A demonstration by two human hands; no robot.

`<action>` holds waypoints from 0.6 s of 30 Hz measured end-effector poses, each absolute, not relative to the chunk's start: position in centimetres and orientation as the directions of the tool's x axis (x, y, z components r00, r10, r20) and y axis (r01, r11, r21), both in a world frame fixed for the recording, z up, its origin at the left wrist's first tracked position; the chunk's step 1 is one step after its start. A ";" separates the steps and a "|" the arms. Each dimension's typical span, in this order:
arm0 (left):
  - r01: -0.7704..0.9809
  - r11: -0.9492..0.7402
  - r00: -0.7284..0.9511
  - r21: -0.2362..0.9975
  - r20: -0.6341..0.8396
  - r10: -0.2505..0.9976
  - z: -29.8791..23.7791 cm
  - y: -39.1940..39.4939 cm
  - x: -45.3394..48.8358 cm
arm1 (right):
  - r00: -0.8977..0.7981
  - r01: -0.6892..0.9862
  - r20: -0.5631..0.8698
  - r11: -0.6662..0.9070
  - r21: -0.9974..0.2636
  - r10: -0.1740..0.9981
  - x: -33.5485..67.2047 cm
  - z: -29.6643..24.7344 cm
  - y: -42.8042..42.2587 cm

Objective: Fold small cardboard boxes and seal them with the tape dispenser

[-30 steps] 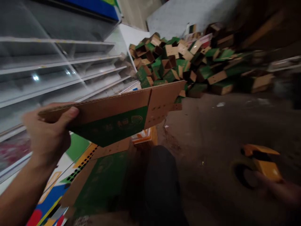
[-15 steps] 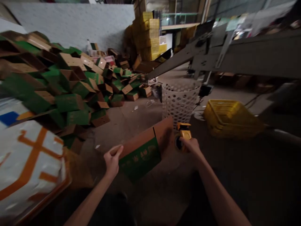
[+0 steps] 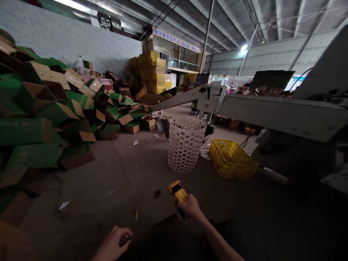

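Observation:
My right hand is wrapped round the handle of a yellow tape dispenser, its head tilted up and to the left. Low in the picture, my left hand has its fingers curled in towards the thumb around a dark gap. Whether anything is in it I cannot make out. Between the hands a dark brown edge shows faintly, too shadowed to name.
A white perforated basket stands ahead, with a yellow crate to its right. Green and brown cardboard boxes are heaped at the left. A grey conveyor crosses the right side. Yellow crates are stacked behind.
The green and brown cardboard box that my left hand gripped is no longer plainly in view. Both hands are lower in the picture and further left; the view has tilted up and turned right.

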State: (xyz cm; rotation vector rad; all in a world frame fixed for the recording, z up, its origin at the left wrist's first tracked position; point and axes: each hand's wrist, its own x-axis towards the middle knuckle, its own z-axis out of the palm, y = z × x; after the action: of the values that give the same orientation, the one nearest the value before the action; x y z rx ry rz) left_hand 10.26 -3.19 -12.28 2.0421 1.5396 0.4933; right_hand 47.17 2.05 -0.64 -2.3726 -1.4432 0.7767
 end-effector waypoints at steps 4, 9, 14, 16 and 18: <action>0.894 -0.348 0.410 0.281 -0.203 0.889 -11.6 -4.1 8.7 | 0.442 0.816 -0.211 -0.489 -0.308 0.872 46.2 -1.4 1.8; 0.831 -0.489 0.537 0.266 -0.148 0.831 -8.6 -4.0 10.0 | 0.505 0.791 -0.230 -0.553 -0.263 0.832 47.2 -1.1 3.1; 0.872 -0.344 0.388 0.349 -0.065 0.919 -8.2 -7.1 14.4 | 0.597 0.709 -0.267 -0.653 -0.266 0.757 48.9 -2.7 4.2; 0.886 -0.247 0.303 0.392 -0.085 0.949 -8.9 -8.9 16.6 | 0.635 0.652 -0.296 -0.700 -0.290 0.714 49.4 -4.0 4.4; 0.891 -0.175 0.261 0.420 -0.156 0.953 -9.7 -10.3 18.7 | 0.646 0.602 -0.339 -0.730 -0.325 0.684 49.4 -5.5 4.3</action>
State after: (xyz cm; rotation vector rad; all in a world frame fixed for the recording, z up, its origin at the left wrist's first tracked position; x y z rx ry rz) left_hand 18.68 -10.34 -9.71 2.1118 1.6709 0.1964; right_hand 49.39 4.27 -5.55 -2.6816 -1.0580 0.6646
